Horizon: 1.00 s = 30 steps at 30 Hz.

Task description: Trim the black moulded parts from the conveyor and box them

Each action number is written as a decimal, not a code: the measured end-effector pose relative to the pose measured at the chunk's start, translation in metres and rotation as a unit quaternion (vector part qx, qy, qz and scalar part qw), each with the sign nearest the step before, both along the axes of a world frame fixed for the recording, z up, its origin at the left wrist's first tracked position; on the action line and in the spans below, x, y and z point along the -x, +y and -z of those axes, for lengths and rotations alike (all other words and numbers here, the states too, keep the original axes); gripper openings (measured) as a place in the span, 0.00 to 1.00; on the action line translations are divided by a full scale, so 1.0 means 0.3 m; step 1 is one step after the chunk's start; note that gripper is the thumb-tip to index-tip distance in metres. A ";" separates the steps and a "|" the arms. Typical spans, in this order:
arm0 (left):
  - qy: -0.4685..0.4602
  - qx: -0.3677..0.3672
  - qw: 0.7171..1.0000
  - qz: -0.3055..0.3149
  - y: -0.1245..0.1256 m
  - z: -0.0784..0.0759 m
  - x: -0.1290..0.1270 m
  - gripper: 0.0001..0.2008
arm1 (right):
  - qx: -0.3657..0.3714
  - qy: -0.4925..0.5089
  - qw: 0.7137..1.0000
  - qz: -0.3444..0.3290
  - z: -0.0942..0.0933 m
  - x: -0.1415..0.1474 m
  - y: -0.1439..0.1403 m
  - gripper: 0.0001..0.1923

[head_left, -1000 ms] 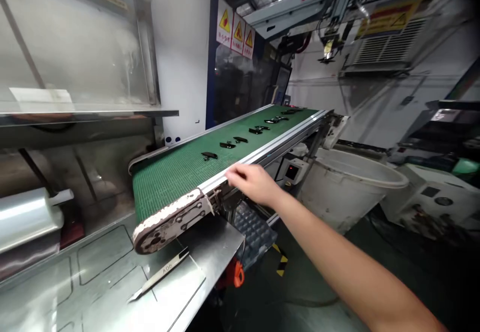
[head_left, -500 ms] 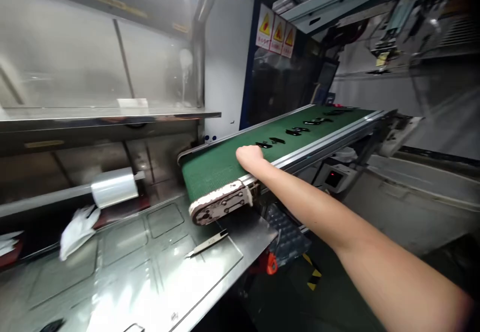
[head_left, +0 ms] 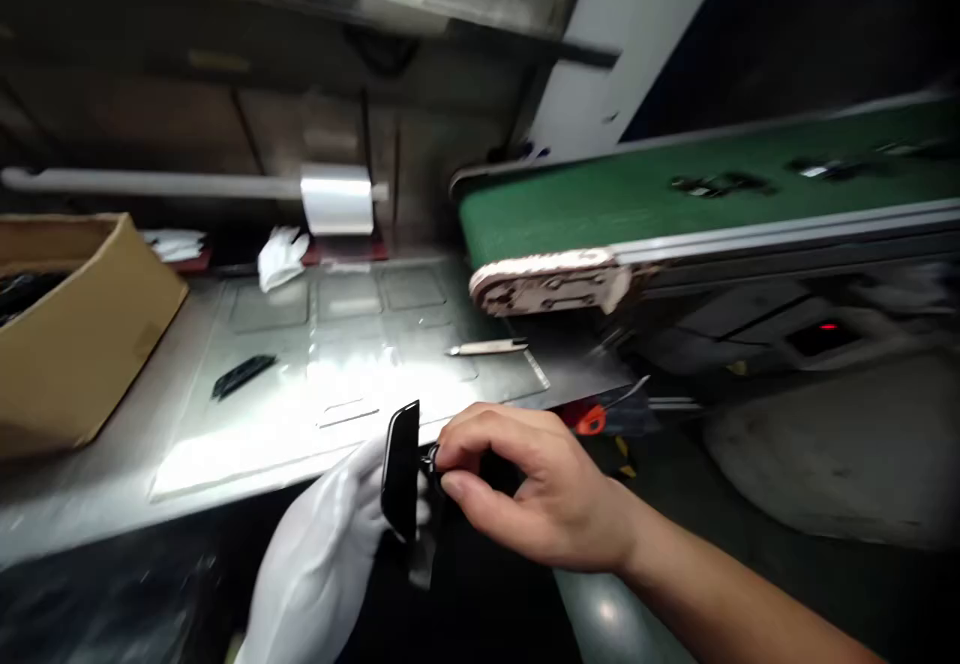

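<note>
My bare right hand (head_left: 529,489) pinches a glossy black plastic part (head_left: 401,469) at the near edge of the steel worktable (head_left: 315,414). My left hand (head_left: 322,554), in a white glove, comes up from below and holds the same part from its left side. The part stands on edge between both hands. More black parts (head_left: 716,184) lie on the green conveyor belt (head_left: 600,199) to the right, blurred.
An open cardboard box (head_left: 75,329) stands at the left of the table. One black part (head_left: 241,374) and a flat metal blade (head_left: 487,348) lie on the table. A film roll (head_left: 336,199) and a crumpled white glove (head_left: 281,256) sit at the back.
My right hand left the conveyor and came down to the table's near edge with a black part. The gloved left hand came into view and took hold of it. The view swung left and down.
</note>
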State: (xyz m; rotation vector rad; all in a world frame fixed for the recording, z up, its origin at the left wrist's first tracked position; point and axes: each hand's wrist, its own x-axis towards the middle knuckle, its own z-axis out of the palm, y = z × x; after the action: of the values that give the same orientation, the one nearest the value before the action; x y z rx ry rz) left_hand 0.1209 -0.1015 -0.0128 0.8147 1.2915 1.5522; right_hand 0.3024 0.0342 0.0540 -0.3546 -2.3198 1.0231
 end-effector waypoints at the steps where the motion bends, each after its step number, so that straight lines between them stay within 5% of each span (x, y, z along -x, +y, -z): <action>1: -0.075 0.007 0.996 0.041 0.006 -0.008 -0.017 0.17 | 0.027 -0.012 1.000 -0.008 0.035 0.000 -0.028 0.07; 4: -0.252 -0.014 0.964 0.089 0.003 0.032 -0.063 0.21 | 0.064 -0.045 0.997 -0.016 0.117 -0.014 -0.055 0.10; 9: -0.343 -0.018 0.931 0.126 -0.035 0.120 -0.123 0.21 | 0.104 -0.061 0.993 0.003 0.184 -0.074 -0.074 0.08; 13: -0.359 -0.011 0.924 0.132 -0.022 0.133 -0.154 0.21 | 0.173 -0.047 0.983 0.042 0.217 -0.108 -0.100 0.10; 19: -0.354 0.006 0.926 0.130 0.003 0.126 -0.165 0.20 | 0.349 -0.021 0.932 0.095 0.264 -0.121 -0.126 0.08; 30: -0.341 0.022 0.935 0.098 -0.017 0.153 -0.158 0.19 | 0.463 -0.028 0.883 0.076 0.271 -0.079 -0.137 0.10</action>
State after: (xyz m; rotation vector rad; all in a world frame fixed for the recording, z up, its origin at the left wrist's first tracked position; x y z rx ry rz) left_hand 0.1682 -0.1067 -0.0587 0.3044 0.7057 1.4497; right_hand 0.3262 -0.0070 -0.0273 -0.9145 -1.6447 2.0002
